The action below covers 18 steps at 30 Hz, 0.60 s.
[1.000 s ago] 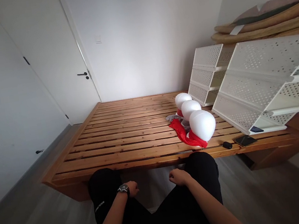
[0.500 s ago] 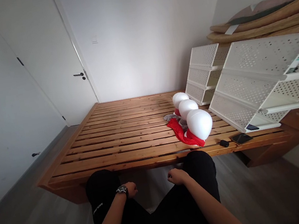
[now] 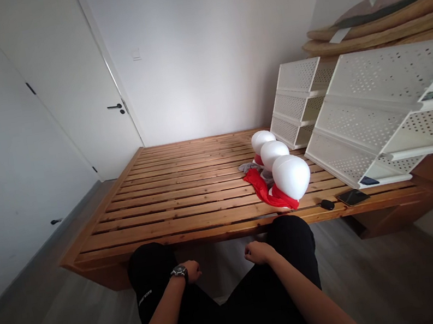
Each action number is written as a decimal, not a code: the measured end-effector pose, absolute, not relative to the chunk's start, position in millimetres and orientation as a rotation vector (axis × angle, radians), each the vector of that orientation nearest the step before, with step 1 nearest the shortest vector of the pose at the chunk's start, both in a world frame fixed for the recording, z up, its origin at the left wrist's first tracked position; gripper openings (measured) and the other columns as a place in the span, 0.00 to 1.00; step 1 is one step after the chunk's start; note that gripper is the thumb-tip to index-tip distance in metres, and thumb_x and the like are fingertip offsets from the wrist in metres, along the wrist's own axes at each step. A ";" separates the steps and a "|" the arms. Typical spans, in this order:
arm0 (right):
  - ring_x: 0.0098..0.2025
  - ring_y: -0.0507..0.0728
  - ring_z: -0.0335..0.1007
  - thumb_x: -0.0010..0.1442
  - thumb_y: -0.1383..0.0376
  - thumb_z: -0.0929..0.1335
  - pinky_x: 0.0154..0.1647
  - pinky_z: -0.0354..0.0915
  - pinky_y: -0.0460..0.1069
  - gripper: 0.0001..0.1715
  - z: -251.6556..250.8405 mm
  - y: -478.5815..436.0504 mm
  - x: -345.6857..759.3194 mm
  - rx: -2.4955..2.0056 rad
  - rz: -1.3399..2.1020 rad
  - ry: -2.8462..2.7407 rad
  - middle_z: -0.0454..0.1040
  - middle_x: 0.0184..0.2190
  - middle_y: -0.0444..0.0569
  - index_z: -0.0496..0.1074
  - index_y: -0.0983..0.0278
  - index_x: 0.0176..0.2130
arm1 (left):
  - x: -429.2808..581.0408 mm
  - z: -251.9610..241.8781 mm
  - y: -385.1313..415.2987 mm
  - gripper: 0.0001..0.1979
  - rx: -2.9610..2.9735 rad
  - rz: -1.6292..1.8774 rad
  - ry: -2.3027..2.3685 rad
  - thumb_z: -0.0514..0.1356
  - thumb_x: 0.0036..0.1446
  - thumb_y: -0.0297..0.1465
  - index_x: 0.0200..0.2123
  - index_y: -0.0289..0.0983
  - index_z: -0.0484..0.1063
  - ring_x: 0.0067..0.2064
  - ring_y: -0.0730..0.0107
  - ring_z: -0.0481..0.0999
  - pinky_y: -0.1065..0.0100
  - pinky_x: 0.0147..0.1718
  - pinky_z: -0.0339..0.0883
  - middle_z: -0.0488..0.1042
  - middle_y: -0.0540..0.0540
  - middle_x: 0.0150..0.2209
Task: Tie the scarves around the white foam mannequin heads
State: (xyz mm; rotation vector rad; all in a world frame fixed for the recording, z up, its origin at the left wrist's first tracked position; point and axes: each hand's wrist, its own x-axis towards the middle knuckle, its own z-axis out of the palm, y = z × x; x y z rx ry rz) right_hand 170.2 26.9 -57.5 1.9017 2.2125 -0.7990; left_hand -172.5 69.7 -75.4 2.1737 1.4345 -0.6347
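My left hand (image 3: 193, 270), with a watch (image 3: 179, 271) on the wrist, rests by my left thigh, fingers curled closed. Over my right thigh lies my right hand (image 3: 256, 252), closed in a loose fist; I see nothing in either hand. Beyond my knees, three white head-shaped forms stand in a row on a slatted wooden platform (image 3: 185, 225): a near one (image 3: 291, 177), a middle one (image 3: 274, 153) and a far one (image 3: 263, 141). Red cloth (image 3: 261, 187) wraps the near form's base and trails left. Some grey cloth (image 3: 248, 167) lies beside the middle one, partly hidden.
White perforated stacked bins (image 3: 361, 110) stand on the platform's right side. A black mouse (image 3: 327, 204) and a dark flat phone-like item (image 3: 352, 197) lie at the front right edge. Folded tan padding (image 3: 385, 26) is stacked behind the bins. A door (image 3: 75, 86) is at the left.
The camera view has shifted slightly, so everything sits a little more to the right and higher. My hands and the objects keep their places.
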 end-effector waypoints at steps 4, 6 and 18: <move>0.52 0.64 0.79 0.62 0.57 0.67 0.50 0.70 0.52 0.19 -57.9 26.9 170.3 1.898 -0.794 2.218 0.82 0.49 0.53 0.83 0.56 0.48 | -171.7 -75.5 69.3 0.18 2.175 -0.633 1.434 0.57 0.61 0.39 0.47 0.42 0.83 0.55 0.50 0.80 0.56 0.52 0.74 0.82 0.39 0.51; 0.52 0.64 0.79 0.62 0.57 0.67 0.49 0.70 0.52 0.19 -58.5 27.1 170.0 1.899 -0.796 2.215 0.82 0.49 0.53 0.83 0.56 0.48 | -171.7 -75.5 69.2 0.18 2.174 -0.635 1.434 0.57 0.60 0.39 0.47 0.42 0.83 0.55 0.50 0.80 0.56 0.52 0.73 0.82 0.39 0.51; 0.52 0.64 0.79 0.63 0.57 0.67 0.50 0.70 0.52 0.19 -59.6 26.9 169.3 1.911 -0.792 2.200 0.82 0.49 0.53 0.83 0.55 0.48 | -171.1 -73.8 67.6 0.17 2.179 -0.629 1.430 0.57 0.61 0.37 0.47 0.42 0.83 0.55 0.49 0.80 0.55 0.52 0.74 0.82 0.38 0.51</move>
